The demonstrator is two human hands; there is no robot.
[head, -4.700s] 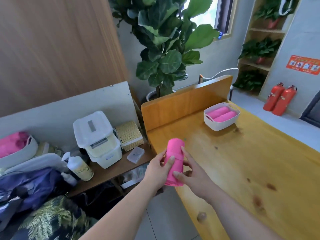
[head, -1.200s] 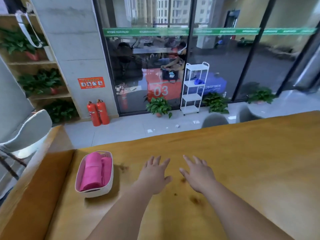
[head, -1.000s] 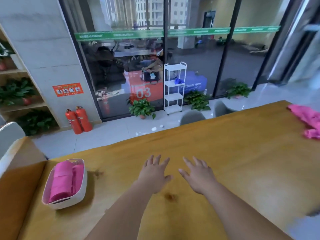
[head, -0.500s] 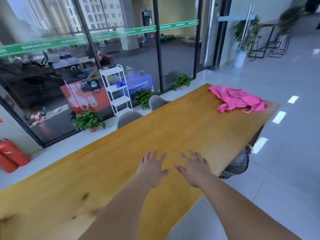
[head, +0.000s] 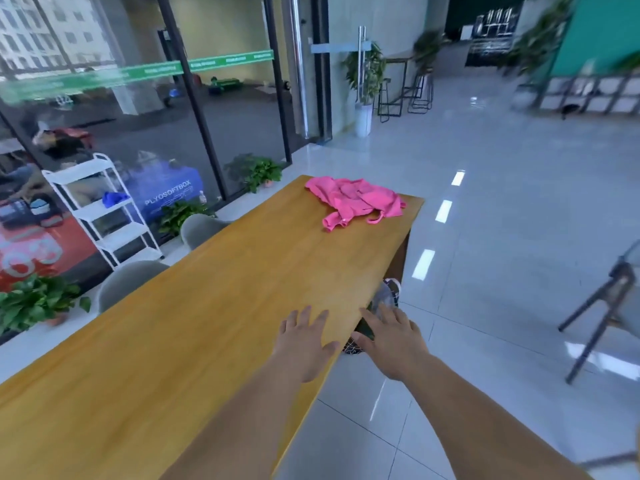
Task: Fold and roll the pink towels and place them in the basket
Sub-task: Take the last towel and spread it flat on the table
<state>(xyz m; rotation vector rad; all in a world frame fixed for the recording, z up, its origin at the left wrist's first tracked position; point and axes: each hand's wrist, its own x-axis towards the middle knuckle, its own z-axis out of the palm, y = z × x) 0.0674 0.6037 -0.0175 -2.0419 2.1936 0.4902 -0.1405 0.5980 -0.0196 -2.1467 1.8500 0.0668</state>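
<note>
Reaching forward, left hand [head: 304, 344] and right hand [head: 391, 344] were spread, empty; crumpled pink towels [head: 356, 202] lay on the counter's [head: 173, 341] far end.

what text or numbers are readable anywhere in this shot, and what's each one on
"PLYOSOFTBOX": white letters on the blue cover behind the glass.
"03": large white digits on the red panel at far left; blurred, so this reading is only likely.
White lettering on the green strip across the glass: too blurred to read.
No text shows on the pink towels.
</note>
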